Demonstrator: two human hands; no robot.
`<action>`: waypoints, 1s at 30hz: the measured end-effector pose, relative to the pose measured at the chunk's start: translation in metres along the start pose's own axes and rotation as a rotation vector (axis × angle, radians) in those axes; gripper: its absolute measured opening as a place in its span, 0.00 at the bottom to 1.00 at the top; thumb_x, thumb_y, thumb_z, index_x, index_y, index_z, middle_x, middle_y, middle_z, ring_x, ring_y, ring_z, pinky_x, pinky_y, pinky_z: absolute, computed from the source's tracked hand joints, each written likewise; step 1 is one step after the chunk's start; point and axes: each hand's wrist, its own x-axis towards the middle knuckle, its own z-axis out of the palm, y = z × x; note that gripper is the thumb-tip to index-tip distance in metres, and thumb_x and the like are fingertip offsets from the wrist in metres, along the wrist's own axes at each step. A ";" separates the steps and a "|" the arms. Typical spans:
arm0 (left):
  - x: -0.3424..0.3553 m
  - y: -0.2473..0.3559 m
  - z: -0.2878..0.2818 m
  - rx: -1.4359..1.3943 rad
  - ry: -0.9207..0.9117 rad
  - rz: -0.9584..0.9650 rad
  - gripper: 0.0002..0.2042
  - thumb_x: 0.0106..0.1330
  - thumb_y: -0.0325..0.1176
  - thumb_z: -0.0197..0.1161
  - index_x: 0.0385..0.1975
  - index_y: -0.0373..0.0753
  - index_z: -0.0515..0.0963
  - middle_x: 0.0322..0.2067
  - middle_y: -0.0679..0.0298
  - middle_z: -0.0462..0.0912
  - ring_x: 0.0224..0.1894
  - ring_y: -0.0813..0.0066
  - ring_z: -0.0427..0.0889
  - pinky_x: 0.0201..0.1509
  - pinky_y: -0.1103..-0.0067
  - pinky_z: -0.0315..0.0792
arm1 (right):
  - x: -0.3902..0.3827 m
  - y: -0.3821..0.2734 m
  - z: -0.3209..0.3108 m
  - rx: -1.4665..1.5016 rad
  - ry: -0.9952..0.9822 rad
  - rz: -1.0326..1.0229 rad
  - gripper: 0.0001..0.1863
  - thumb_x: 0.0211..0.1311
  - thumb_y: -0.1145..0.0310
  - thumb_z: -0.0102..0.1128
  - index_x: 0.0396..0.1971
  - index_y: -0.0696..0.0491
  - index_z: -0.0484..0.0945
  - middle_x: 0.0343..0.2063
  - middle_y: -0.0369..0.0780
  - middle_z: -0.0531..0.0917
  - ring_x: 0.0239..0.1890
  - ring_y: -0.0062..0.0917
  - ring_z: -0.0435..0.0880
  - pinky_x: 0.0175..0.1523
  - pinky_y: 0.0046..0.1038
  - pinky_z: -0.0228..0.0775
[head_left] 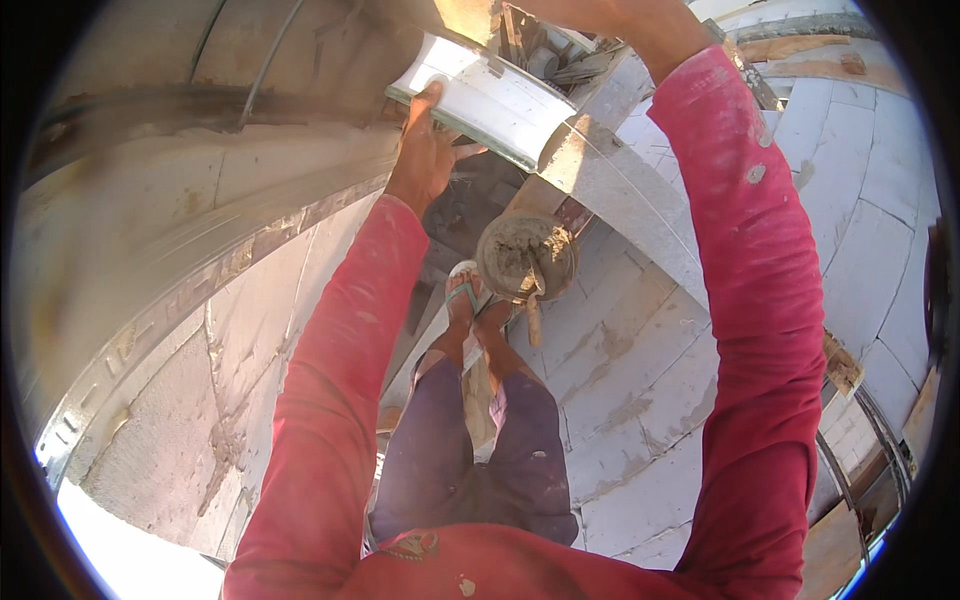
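A long white block (490,95) with a greenish lower edge lies slantwise near the top of the head view. My left hand (428,150) grips its lower edge, thumb on the white face and other fingers beneath. The upper edge of the picture cuts off my right hand (590,12), which is raised beyond the block's far side; its fingers cannot be made out. Below the block, near my feet, stands a round bucket (484,262) of grey mortar. A tool with a wooden handle (534,325) rests in it, its working end sunk in the mortar.
Walls of white blocks with mortar smears rise at right (640,400) and left (250,350). A grey beam (640,200) runs slantwise beyond the bucket. Sandalled feet (462,300) stand on a narrow board. Rods (880,440) and wood pieces lie at far right.
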 end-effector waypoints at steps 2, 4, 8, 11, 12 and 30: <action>0.009 -0.004 0.026 -0.036 -0.057 -0.032 0.45 0.70 0.60 0.56 0.76 0.36 0.49 0.73 0.47 0.57 0.75 0.46 0.59 0.67 0.40 0.65 | -0.013 -0.018 -0.040 -0.036 -0.136 0.140 0.28 0.68 0.56 0.58 0.45 0.74 0.79 0.35 0.58 0.86 0.40 0.41 0.88 0.46 0.38 0.80; 0.007 -0.002 0.029 -0.035 -0.075 -0.030 0.47 0.68 0.60 0.56 0.77 0.35 0.44 0.74 0.45 0.52 0.76 0.42 0.55 0.70 0.40 0.59 | -0.013 -0.020 -0.042 -0.040 -0.190 0.216 0.30 0.70 0.56 0.57 0.48 0.77 0.76 0.36 0.57 0.86 0.40 0.39 0.87 0.47 0.37 0.80; 0.003 0.002 0.025 -0.023 -0.080 -0.024 0.49 0.68 0.60 0.55 0.77 0.33 0.40 0.75 0.42 0.48 0.77 0.39 0.54 0.72 0.40 0.56 | -0.016 -0.032 -0.043 -0.022 -0.224 0.285 0.37 0.72 0.56 0.54 0.62 0.78 0.62 0.46 0.60 0.82 0.38 0.38 0.87 0.47 0.33 0.81; 0.005 0.003 0.025 -0.013 -0.010 -0.006 0.39 0.72 0.57 0.52 0.73 0.35 0.54 0.70 0.49 0.63 0.71 0.49 0.68 0.64 0.47 0.71 | -0.012 -0.022 -0.037 -0.120 -0.185 0.236 0.44 0.74 0.55 0.51 0.71 0.76 0.47 0.62 0.67 0.69 0.42 0.40 0.87 0.55 0.34 0.80; 0.006 0.002 0.026 -0.010 -0.006 -0.009 0.38 0.72 0.57 0.52 0.73 0.35 0.54 0.69 0.48 0.63 0.70 0.49 0.69 0.64 0.48 0.72 | -0.007 -0.013 -0.032 -0.185 -0.149 0.205 0.46 0.74 0.55 0.50 0.73 0.75 0.42 0.67 0.70 0.63 0.45 0.41 0.87 0.58 0.35 0.79; 0.019 -0.006 0.013 -0.021 -0.063 -0.024 0.36 0.73 0.55 0.55 0.72 0.42 0.51 0.69 0.48 0.62 0.68 0.49 0.72 0.60 0.51 0.77 | -0.018 -0.027 -0.059 0.004 -0.325 0.139 0.42 0.74 0.55 0.53 0.76 0.67 0.49 0.60 0.64 0.76 0.23 0.19 0.77 0.32 0.23 0.76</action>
